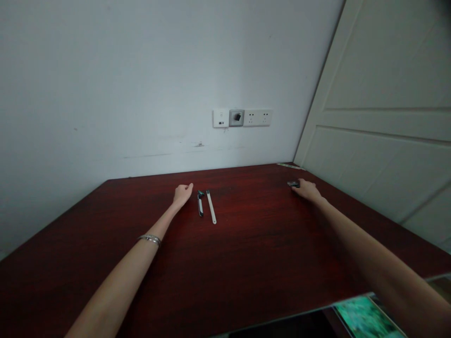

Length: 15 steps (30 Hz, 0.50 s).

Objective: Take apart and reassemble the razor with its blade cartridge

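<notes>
My left hand (182,194) rests on the dark red table with its fingers curled closed, and nothing shows in it. Just to its right lies a razor (200,205) with a dark head and a white-and-black handle. Beside the razor, a slim white stick (211,207) with a dark tip lies at a slight slant. Far to the right, my right hand (307,189) is closed on a small dark flat object (292,184) near the table's back right. The fingers partly cover this object, and its kind is unclear.
The table (246,253) meets a white wall (158,84) with a row of sockets (257,117). A pale panelled door (380,117) borders the right side. A thin strip (291,166) lies in the back right corner. A bright green screen-like surface (366,317) shows below the front edge.
</notes>
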### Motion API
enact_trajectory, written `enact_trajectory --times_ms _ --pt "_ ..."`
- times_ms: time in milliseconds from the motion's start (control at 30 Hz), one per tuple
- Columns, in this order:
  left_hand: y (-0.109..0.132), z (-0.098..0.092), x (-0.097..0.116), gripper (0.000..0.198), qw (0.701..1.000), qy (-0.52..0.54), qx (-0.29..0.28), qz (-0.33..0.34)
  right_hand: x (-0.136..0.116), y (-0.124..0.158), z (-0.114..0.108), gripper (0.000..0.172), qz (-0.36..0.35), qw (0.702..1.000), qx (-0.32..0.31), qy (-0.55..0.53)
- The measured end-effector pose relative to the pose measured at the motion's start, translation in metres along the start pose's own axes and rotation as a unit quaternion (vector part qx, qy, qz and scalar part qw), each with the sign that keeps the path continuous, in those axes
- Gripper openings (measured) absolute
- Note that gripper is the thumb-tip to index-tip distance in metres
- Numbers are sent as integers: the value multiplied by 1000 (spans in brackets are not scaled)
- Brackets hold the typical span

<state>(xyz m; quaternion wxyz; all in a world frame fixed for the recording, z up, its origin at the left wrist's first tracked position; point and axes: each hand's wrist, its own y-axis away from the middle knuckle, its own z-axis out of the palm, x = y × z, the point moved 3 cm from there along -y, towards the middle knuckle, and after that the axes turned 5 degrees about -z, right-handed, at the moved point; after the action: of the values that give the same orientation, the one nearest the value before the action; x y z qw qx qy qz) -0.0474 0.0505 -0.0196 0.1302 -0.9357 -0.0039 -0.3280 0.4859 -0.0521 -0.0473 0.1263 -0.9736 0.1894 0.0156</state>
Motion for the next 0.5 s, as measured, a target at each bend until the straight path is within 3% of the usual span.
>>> enact_trajectory --times_ms 200,300,400,500 --pt "4 -1 -6 42 999 41 24 -3 -4 2 0 44 -17 998 50 -27" --pt "5 0 -8 42 998 48 26 -5 -18 7 -4 47 -12 995 89 -51" --pt "7 2 -11 42 998 42 32 -23 -51 14 -13 51 -38 990 112 -81" --pt "9 2 -13 42 998 41 37 -30 -103 26 -23 53 -97 983 106 -117"
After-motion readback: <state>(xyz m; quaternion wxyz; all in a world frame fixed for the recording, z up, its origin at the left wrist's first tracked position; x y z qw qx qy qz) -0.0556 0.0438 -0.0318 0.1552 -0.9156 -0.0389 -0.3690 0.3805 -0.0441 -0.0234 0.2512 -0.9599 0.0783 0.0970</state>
